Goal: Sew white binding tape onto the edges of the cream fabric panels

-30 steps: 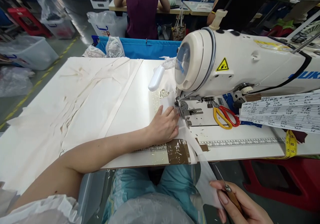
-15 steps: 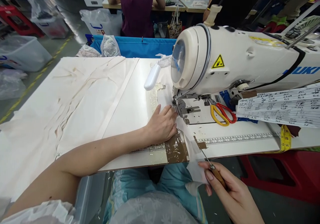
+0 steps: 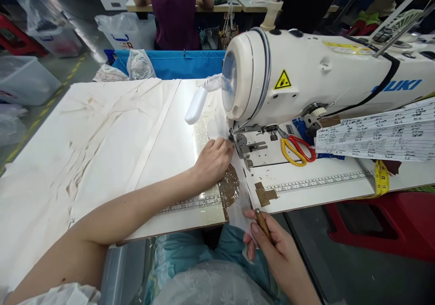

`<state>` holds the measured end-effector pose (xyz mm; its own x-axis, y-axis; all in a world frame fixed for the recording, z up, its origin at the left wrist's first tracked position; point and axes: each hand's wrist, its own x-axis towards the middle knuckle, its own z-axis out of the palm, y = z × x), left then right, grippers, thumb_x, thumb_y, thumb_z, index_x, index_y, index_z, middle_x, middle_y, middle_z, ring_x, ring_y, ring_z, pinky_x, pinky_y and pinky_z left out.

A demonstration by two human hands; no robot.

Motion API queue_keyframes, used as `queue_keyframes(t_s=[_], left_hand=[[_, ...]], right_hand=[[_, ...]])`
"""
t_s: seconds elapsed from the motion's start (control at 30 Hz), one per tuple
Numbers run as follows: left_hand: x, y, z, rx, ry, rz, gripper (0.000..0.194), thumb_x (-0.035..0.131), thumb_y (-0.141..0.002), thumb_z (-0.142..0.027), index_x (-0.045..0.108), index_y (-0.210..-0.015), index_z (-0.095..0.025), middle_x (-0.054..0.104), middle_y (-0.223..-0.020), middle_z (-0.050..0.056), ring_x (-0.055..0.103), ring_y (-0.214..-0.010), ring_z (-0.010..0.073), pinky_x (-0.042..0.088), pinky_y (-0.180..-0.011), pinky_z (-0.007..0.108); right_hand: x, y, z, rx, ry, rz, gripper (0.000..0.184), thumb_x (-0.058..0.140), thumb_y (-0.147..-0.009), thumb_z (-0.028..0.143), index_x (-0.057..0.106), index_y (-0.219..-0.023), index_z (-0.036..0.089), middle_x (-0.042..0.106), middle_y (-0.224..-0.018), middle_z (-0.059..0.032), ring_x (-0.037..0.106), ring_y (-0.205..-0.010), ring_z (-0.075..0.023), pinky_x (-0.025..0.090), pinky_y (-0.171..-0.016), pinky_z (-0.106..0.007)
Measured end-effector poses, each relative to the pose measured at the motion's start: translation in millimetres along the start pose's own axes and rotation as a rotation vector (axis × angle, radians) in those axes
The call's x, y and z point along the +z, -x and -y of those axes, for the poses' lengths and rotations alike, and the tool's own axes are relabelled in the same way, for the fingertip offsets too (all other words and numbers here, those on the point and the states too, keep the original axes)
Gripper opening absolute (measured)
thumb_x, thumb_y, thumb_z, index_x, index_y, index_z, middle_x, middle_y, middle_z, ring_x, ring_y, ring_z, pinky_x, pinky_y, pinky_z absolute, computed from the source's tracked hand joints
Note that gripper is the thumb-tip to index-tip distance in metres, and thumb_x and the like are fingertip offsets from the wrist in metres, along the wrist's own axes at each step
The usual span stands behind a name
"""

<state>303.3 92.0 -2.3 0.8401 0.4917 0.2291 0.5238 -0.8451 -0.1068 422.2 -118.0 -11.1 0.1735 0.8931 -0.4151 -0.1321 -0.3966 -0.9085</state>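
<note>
The white strip (image 3: 242, 203) runs from beside the needle area toward me, across the counter (image 3: 166, 155) and over its near edge, with its lower end hanging above my lap. On its upper part, just left of the presser foot, is my left grip (image 3: 215, 161), bunched low with fingers curled and drawn together. It touches the strip, but I cannot tell whether I am pinching the material or only pressing it down. My right grip (image 3: 268, 239) is at the near edge, clamped on the wooden-handled tool (image 3: 263, 225), whose handle slants up toward the counter; the same fingers touch the strip's hanging part.

Brown tape (image 3: 229, 187) shows through and beside the strip, near that edge. Above it all stands the sewing machine (image 3: 288, 78), its head reaching in from the right. Under its arm I see the scissors (image 3: 298, 151), with one yellow and one red handle, and farther right the handwritten sheets (image 3: 377, 135). A yellow tape measure (image 3: 381, 178) hangs toward the near edge, on the right side. Wide pale cloth (image 3: 98, 133) spreads over the counter's left part. Beyond the far edge is a blue fabric bin (image 3: 180, 64), then a person in a purple top (image 3: 175, 12).
</note>
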Motion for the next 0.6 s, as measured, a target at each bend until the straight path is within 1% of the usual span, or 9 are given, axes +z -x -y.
queue_keyframes(t_s=[0.07, 0.17, 0.3, 0.4, 0.47, 0.6], left_hand=[[0.5, 0, 1, 0.0, 0.01, -0.001, 0.036, 0.033, -0.095, -0.006, 0.06, -0.119, -0.003, 0.06, -0.11, 0.016, 0.049, -0.098, 0.0261, 0.042, -0.082, 0.037], [-1.8, 1, 1, -0.003, 0.041, 0.022, 0.035, 0.037, -0.096, -0.011, 0.06, -0.122, -0.003, 0.06, -0.113, 0.016, 0.049, -0.1, 0.0271, 0.042, -0.083, 0.038], [-4.4, 1, 3, -0.003, 0.04, 0.036, 0.037, 0.04, -0.095, -0.014, 0.059, -0.125, -0.004, 0.061, -0.115, 0.016, 0.05, -0.1, 0.0277, 0.042, -0.083, 0.039], [-3.7, 1, 5, 0.034, 0.022, 0.025, 0.037, 0.039, -0.096, -0.014, 0.06, -0.125, -0.006, 0.062, -0.114, 0.016, 0.05, -0.1, 0.0275, 0.042, -0.084, 0.04], [-2.7, 0, 6, 0.039, 0.024, 0.021, 0.037, 0.038, -0.096, -0.014, 0.059, -0.126, -0.006, 0.062, -0.115, 0.016, 0.05, -0.1, 0.0275, 0.042, -0.085, 0.04], [-1.3, 2, 6, 0.005, 0.072, 0.046, 0.039, 0.038, -0.096, -0.016, 0.058, -0.127, -0.005, 0.059, -0.117, 0.016, 0.05, -0.103, 0.0279, 0.043, -0.084, 0.039]], right_hand=[[8, 1, -2, 0.01, -0.034, -0.009, 0.049, 0.059, -0.09, 0.058, 0.061, -0.115, 0.016, 0.062, -0.071, -0.0007, 0.06, -0.05, -0.0142, 0.049, -0.052, -0.028], [14, 2, 1, 0.019, -0.072, -0.007, 0.048, 0.061, -0.088, 0.057, 0.061, -0.112, 0.016, 0.062, -0.069, 0.0004, 0.059, -0.049, -0.0135, 0.048, -0.052, -0.028], [13, 1, 7, 0.025, -0.211, 0.065, 0.038, 0.064, -0.089, 0.051, 0.062, -0.108, 0.018, 0.062, -0.067, 0.0021, 0.058, -0.046, -0.0114, 0.047, -0.05, -0.026], [9, -1, 4, 0.05, -0.288, 0.102, 0.033, 0.063, -0.091, 0.047, 0.063, -0.108, 0.019, 0.062, -0.068, 0.0025, 0.057, -0.045, -0.0104, 0.047, -0.049, -0.025], [4, 0, -1, 0.044, -0.24, 0.074, 0.034, 0.061, -0.093, 0.046, 0.062, -0.112, 0.019, 0.063, -0.071, 0.001, 0.06, -0.05, -0.0118, 0.049, -0.052, -0.025], [-9, 4, -13, -0.05, -0.002, -0.03, 0.036, 0.055, -0.096, 0.047, 0.062, -0.118, 0.02, 0.065, -0.079, -0.0023, 0.064, -0.06, -0.0152, 0.054, -0.062, -0.028]])
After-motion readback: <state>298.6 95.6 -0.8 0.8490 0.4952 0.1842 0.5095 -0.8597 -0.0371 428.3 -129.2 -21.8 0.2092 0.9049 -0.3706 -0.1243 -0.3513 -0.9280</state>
